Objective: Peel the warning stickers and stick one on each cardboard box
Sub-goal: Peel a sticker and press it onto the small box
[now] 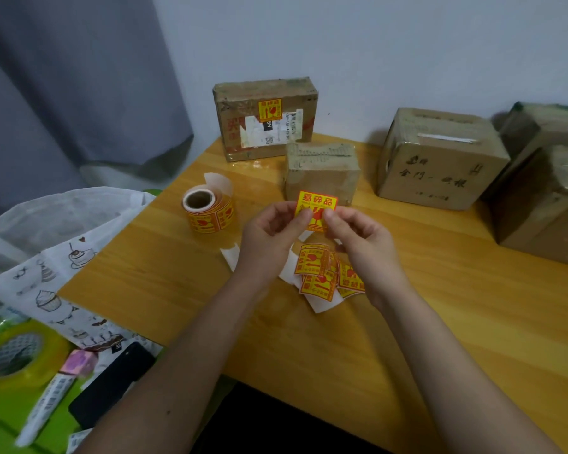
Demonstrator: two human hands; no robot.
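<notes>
Above the middle of the wooden desk (407,339), both hands hold one yellow-and-red warning sticker (316,204) upright, printed face toward the camera. The left hand (269,235) has its grip pinching the sticker's lower left edge between thumb and forefinger; the right hand (358,239) has its grip pinching the lower right edge likewise. Whether backing paper remains behind the sticker cannot be told.

Just beneath the hands lies a loose pile of stickers (322,275) mixed with white backing scraps (322,303), all flat on the desk. The sticker roll (209,209) stands on end to the left, a strip of bare backing curling up from it.

Four cardboard boxes are in view. The flat box at the back (264,119) stands against the wall and already carries a warning sticker near its torn shipping label. The small box (322,172) sits directly behind the held sticker, with no sticker visible on the faces shown. The handwritten box (440,158) stands to the right, likewise unmarked. The far-right box (545,194) is partly cut by the frame edge.

Off the desk's left side rest a tape roll (14,355), a black phone (112,385) and a patterned bag (53,257).
</notes>
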